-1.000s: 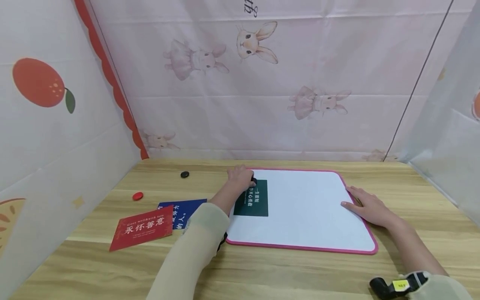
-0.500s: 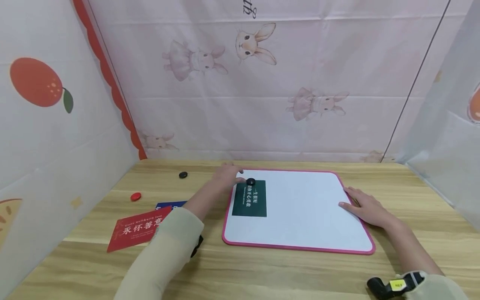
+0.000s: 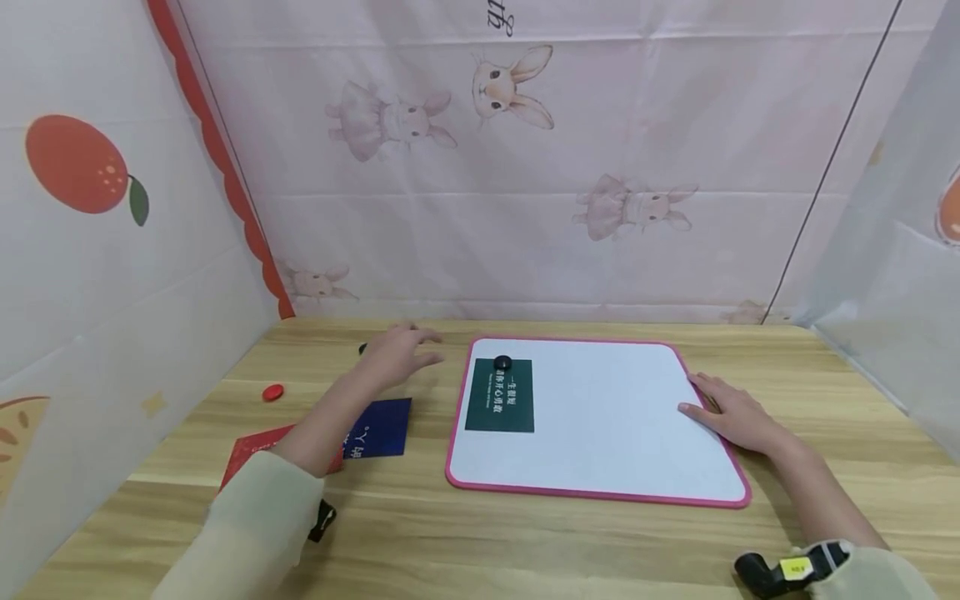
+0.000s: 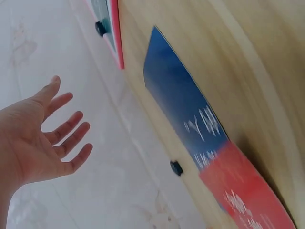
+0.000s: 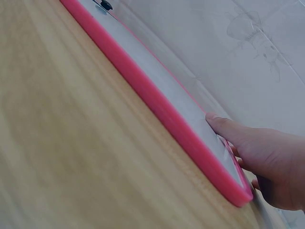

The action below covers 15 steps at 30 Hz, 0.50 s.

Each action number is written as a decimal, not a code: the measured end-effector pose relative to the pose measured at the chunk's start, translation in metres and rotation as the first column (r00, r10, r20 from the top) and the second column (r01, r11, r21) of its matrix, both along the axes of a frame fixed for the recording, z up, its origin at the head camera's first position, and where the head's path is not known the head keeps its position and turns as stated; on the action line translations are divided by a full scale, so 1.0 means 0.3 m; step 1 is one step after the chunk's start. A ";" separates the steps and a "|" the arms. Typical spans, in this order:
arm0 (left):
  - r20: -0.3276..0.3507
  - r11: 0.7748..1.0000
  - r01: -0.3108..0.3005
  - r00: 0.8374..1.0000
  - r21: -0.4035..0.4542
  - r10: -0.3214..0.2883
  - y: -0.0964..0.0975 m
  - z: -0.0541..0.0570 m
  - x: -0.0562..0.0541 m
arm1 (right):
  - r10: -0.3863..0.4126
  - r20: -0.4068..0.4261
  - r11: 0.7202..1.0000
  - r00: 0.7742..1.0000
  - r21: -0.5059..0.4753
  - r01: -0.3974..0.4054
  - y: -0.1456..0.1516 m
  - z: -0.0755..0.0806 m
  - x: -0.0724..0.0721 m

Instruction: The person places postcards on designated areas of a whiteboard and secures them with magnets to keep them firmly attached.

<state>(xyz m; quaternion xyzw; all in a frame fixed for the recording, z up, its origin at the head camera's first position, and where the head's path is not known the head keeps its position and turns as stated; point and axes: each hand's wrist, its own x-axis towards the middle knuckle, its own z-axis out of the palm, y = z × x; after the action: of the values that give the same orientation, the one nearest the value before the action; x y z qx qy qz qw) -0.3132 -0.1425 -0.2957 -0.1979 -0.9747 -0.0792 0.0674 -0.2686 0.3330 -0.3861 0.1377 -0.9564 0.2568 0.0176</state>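
- Green card (image 3: pixel 495 408) looks done, black magnet (image 3: pixel 502 362) on top.
- My left hand (image 3: pixel 393 358) is empty, fingers spread; right hand (image 3: pixel 737 413) grips the whiteboard (image 3: pixel 600 425).
- Next, I may need the blue card (image 3: pixel 386 425).

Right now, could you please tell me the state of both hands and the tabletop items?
Whiteboard: lying flat
Green card: flat on the whiteboard
Black disc: on the green card
Other black disc: loose on the table
Red disc: likewise loose
Red card: overlapping the blue card
Blue card: partly covered
Left hand: raised, empty
Right hand: gripping the whiteboard's edge
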 end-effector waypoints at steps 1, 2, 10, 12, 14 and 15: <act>-0.008 1.000 0.011 1.000 0.001 -0.011 -0.017 0.006 0.010 | 0.001 -0.002 1.000 1.000 0.000 -0.001 0.001 0.001 0.000; -0.012 1.000 0.020 1.000 0.005 -0.020 -0.032 0.008 0.020 | 0.002 -0.004 1.000 1.000 -0.001 -0.002 0.001 0.003 0.000; 0.053 0.991 0.064 0.996 0.116 -0.070 -0.165 0.009 0.103 | 0.003 0.001 1.000 1.000 -0.007 -0.003 0.001 0.010 0.003; 0.092 0.987 0.065 0.993 0.144 -0.079 -0.200 0.007 0.123 | 0.002 0.005 1.000 1.000 -0.008 -0.002 0.000 0.009 0.004; 0.133 0.984 0.050 0.988 0.169 -0.073 -0.236 0.003 0.141 | 0.002 0.006 1.000 1.000 -0.009 -0.002 -0.001 0.007 0.004; 0.150 0.983 0.045 0.986 0.178 -0.072 -0.252 0.000 0.150 | 0.001 0.008 1.000 1.000 -0.010 -0.001 -0.002 0.005 0.005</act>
<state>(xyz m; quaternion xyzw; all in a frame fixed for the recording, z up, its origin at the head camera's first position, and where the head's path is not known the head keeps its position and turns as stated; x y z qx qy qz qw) -0.2683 -0.2181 -0.2956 -0.2132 -0.9601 -0.1810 0.0057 -0.2671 0.3323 -0.3846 0.1371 -0.9551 0.2622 0.0142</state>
